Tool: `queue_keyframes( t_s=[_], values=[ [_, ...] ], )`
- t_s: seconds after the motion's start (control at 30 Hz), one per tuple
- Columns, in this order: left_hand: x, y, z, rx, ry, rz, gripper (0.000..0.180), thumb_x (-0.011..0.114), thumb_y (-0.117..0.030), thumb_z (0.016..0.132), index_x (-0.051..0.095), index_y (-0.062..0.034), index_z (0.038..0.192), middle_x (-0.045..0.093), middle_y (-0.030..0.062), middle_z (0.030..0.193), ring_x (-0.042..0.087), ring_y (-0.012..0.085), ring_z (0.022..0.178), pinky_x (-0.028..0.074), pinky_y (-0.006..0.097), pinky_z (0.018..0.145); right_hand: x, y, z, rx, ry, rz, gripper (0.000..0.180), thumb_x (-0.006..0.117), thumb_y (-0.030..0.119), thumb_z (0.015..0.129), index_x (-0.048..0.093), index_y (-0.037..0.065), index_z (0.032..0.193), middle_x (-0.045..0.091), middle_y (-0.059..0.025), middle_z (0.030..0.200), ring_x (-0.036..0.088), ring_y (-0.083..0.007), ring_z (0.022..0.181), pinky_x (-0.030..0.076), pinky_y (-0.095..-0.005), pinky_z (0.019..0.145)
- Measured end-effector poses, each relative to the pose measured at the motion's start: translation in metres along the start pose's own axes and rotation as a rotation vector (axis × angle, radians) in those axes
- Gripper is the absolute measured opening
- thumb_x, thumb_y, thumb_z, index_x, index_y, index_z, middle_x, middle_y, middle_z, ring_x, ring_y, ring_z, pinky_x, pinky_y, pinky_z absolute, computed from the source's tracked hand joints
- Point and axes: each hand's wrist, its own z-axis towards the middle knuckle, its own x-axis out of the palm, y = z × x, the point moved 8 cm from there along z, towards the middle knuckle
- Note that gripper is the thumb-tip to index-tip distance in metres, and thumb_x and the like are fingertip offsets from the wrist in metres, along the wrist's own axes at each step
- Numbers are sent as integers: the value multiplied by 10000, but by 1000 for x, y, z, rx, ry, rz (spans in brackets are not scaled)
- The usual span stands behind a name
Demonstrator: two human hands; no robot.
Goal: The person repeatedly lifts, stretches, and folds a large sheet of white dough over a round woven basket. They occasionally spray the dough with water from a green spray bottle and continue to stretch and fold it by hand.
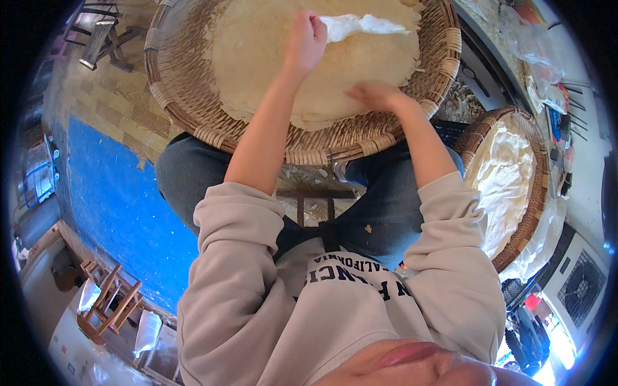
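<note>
Left hand [306, 40]: closed in a loose fist, pinching the near end of a thin white sheet [360, 26] that is lifted clear of the pale round stack [309, 64] below it. Right hand [376, 95]: fingers spread and laid flat on the stack near its lower right edge, pressing it down.

The stack fills the large woven basket [187, 109], which rests across the person's knees in blue jeans [193, 174]; the stack's ragged edge stops short of the basket rim on the left and lower sides (a band of bare weave shows there).

A second, smaller woven basket [534, 199] sits just beside the right knee, apart from the large one, and holds a crumpled heap of white sheets [505, 180] that reaches its rim.

Packages: clear plastic bags [534, 45] lie on the surface at upper right, with a small blue and white packet [555, 122] just below them; any print is too small to make out. A dark grille [582, 286] stands at lower right.

Edges and room: a blue mat [116, 206] covers the floor to the person's left, open and unobstructed, meeting a woven mat [109, 103] above it. Wooden stools [109, 299] stand at the lower left border, another stool [100, 35] at upper left, both well apart from the hands.
</note>
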Motion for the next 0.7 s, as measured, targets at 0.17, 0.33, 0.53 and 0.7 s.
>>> queue_keyframes(
  t_s=[0.17,0.33,0.53,0.7],
  values=[
    [39,-57,-29,256,374,363,127,565,-150,852,574,-68,949,625,164,919,618,324,864,504,439,749,-39,1,4,108,-129,1810,454,475,372,990,554,18,1262,628,-102,1225,620,-223,1098,507,-398,907],
    [56,-89,-73,626,252,280,258,596,-157,776,602,-102,1028,610,109,1047,617,285,920,510,419,767,-58,-33,37,507,-212,1246,442,540,314,973,530,-27,1255,624,-94,1227,626,-200,1091,545,-392,872],
    [77,42,-109,-355,963,900,606,576,-189,876,371,-66,1432,390,218,1441,374,406,1334,367,577,1024,-183,6,106,-43,-353,1556,342,576,165,964,546,-72,1209,677,-91,1116,660,-212,1032,533,-321,911],
    [66,83,-130,-714,1218,836,845,578,-299,901,81,-114,1559,-9,216,1604,144,465,1446,215,685,1080,-281,50,109,-167,-465,1680,359,434,10,945,457,-167,1257,581,-270,1222,623,-311,1110,534,-374,959]
  ],
)
